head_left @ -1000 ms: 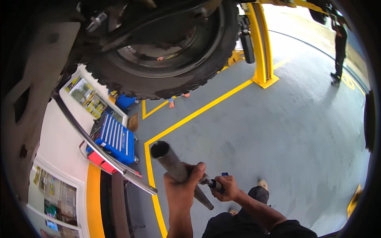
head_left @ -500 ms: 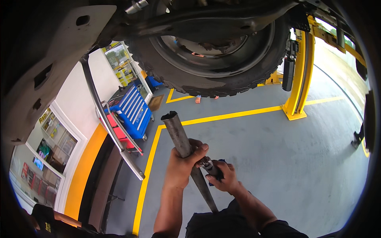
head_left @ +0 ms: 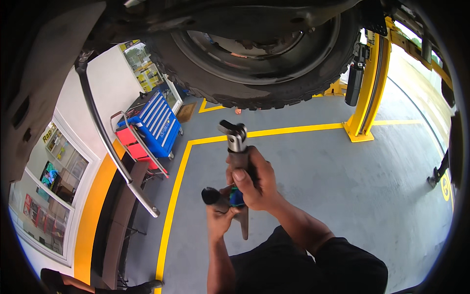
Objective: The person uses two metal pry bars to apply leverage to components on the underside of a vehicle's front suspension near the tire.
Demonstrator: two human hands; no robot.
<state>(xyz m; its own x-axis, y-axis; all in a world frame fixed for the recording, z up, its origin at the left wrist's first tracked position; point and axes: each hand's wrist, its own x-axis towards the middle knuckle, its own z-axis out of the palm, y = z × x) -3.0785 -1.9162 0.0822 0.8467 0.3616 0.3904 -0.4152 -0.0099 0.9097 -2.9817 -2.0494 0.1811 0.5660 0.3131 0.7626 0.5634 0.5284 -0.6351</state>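
My left hand (head_left: pixel 221 221) is closed around a grey metal pipe (head_left: pixel 212 197), its dark open end tilted up toward me. Just above it, my right hand (head_left: pixel 258 182) grips a dark-bodied hand tool with a silver jointed head (head_left: pixel 237 139) pointing up; its exact kind is unclear. Between the hands shows a blue-green patch (head_left: pixel 236 197), too blurred to name. To the left, a long chrome breaker bar (head_left: pixel 108 147) with a knurled end hangs at a slant from the vehicle's underside, touched by neither hand.
Overhead are a large tyre (head_left: pixel 254 95) and dark underbody parts (head_left: pixel 205 24). A yellow lift post (head_left: pixel 367 93) stands at right. At left are a blue tool cabinet (head_left: pixel 156 122), a red cart (head_left: pixel 134 142) and a bench (head_left: pixel 125 210). Another person's leg (head_left: pixel 142 288) shows lower left.
My right hand has risen with the tool, whose silver head now points up above the pipe. My left hand has lowered with the pipe. The view has shifted slightly.
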